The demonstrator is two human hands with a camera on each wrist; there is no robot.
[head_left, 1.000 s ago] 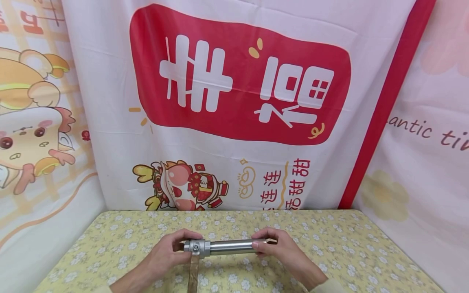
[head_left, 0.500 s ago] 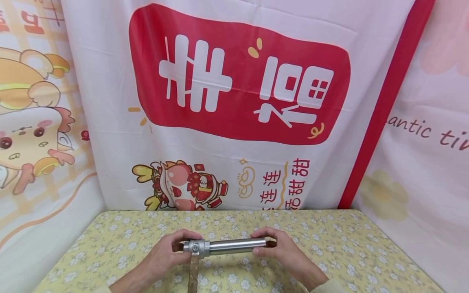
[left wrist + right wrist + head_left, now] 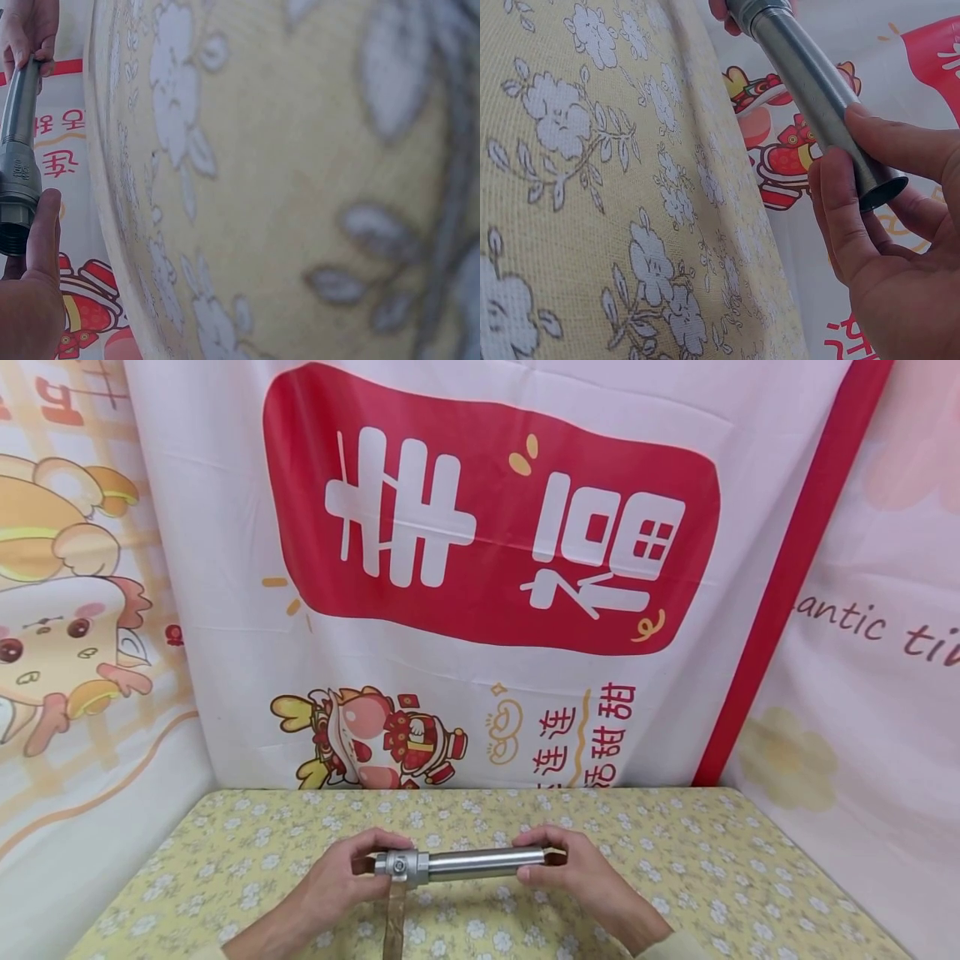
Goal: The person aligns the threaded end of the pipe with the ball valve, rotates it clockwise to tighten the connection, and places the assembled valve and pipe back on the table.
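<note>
In the head view a ball valve (image 3: 401, 867) with a long flat lever (image 3: 394, 922) is joined to a straight steel pipe (image 3: 486, 862). My left hand (image 3: 341, 872) grips the valve at its left end, thumb below and fingers above. The right hand (image 3: 566, 864) holds the pipe's far end between thumb and fingers. Seen from the right wrist, the pipe (image 3: 810, 82) has an open round mouth beside my right hand (image 3: 900, 247). The valve's threaded opening (image 3: 13, 238) faces the camera in the left wrist view, just by my left hand (image 3: 34, 300).
A table with a yellow floral cloth (image 3: 247, 877) lies under both hands. Behind it hangs a white cloth backdrop with a red printed panel (image 3: 487, 527). More printed cloth stands at the left (image 3: 67, 610) and right (image 3: 847, 693).
The right thumb has slipped from the pipe's face to its lower edge, uncovering more of the pipe's end. The left hand and the valve stay nearly in place.
</note>
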